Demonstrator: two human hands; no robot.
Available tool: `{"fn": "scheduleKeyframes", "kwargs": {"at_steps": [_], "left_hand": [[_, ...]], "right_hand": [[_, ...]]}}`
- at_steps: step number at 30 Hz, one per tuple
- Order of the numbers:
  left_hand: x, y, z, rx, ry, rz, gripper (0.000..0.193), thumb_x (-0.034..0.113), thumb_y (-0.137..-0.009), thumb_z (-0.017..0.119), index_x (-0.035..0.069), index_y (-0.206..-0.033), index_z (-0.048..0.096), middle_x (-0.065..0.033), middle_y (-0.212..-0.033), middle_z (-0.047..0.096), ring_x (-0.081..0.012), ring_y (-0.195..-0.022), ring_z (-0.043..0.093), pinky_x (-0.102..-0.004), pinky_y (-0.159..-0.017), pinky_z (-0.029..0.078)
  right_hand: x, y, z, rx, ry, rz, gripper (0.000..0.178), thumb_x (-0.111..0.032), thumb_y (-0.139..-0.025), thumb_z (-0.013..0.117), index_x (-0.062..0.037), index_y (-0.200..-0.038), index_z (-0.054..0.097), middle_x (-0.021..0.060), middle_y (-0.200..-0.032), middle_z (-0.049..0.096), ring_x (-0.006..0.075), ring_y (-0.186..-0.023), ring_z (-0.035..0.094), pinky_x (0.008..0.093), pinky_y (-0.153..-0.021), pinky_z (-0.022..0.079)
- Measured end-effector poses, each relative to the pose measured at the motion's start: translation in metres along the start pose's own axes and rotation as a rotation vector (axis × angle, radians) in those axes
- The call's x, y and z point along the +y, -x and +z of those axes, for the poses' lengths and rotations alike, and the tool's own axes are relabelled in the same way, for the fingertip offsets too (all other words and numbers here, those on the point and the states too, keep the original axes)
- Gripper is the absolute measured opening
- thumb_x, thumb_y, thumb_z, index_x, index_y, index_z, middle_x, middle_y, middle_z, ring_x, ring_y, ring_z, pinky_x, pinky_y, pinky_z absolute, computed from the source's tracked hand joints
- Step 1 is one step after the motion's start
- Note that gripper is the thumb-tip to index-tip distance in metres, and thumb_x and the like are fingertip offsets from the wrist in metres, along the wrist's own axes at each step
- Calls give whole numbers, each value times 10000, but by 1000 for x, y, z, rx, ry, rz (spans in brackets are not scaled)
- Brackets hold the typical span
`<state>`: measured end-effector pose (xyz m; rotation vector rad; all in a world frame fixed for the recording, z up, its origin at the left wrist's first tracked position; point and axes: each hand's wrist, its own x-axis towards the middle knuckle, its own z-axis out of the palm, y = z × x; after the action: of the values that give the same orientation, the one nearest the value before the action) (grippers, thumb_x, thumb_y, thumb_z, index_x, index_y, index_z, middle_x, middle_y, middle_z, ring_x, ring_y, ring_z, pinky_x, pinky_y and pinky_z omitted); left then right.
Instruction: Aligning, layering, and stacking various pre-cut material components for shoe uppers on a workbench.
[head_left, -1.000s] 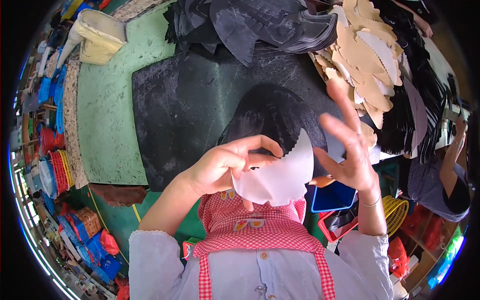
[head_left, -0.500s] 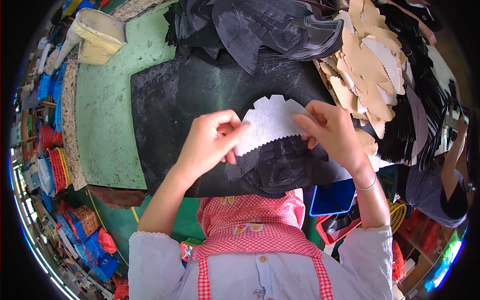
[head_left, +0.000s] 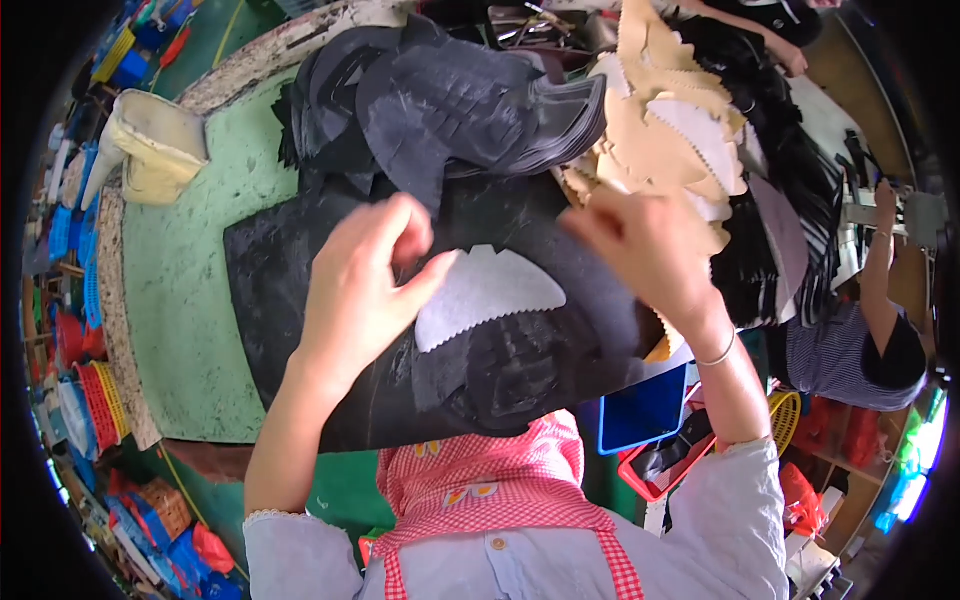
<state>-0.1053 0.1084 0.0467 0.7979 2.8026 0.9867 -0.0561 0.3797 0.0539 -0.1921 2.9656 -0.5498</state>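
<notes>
on dark pieces (head_left: pixel 525 370) the pale toothed piece (head_left: pixel 490 295) is laid, probably light and pliable, best held by its edges. left hand (head_left: pixel 365 270) is half open, pinching nothing; right hand (head_left: pixel 645 245) is blurred, its grip cannot be told.

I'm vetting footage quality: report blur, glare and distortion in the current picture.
Head view: right hand smeared, apparently by motion, pale toothed piece fairly crisp; head view: fisheye bowing toward the rim, corners black; head view: washed-out bright patch near the right edge.
</notes>
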Motion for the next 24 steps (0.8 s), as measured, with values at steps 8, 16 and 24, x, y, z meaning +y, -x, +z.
{"fn": "scheduleKeyframes", "kwargs": {"at_steps": [8, 16, 24], "left_hand": [[-23, -91, 64, 69, -346, 299, 501, 285, -939, 662, 96, -1391, 558, -133, -1463, 524, -303, -1442, 383, -541, -1194, 226], [-51, -96, 18, -167, 102, 317, 413, 231, -975, 592, 120, -1373, 594, -99, -1402, 594, -273, -1448, 389, -496, -1232, 144], [35, 17, -25, -390, 179, 507, 406, 290, -980, 570, 110, -1338, 628, -157, -1424, 567, -342, -1405, 438, -465, -1171, 297]], "right_hand": [[98, -18, -5, 468, 219, 218, 524, -241, -797, 792, -14, -1221, 584, 200, -1148, 635, 375, -1016, 628, 448, -903, 494], [96, -22, -9, 470, -17, 257, 348, -160, -792, 760, -29, -1062, 583, 201, -957, 679, 345, -919, 676, 416, -786, 518], [116, 18, -40, 711, -307, 224, 202, -34, -863, 572, -46, -1061, 613, 159, -1003, 650, 313, -978, 627, 396, -837, 492]]}}
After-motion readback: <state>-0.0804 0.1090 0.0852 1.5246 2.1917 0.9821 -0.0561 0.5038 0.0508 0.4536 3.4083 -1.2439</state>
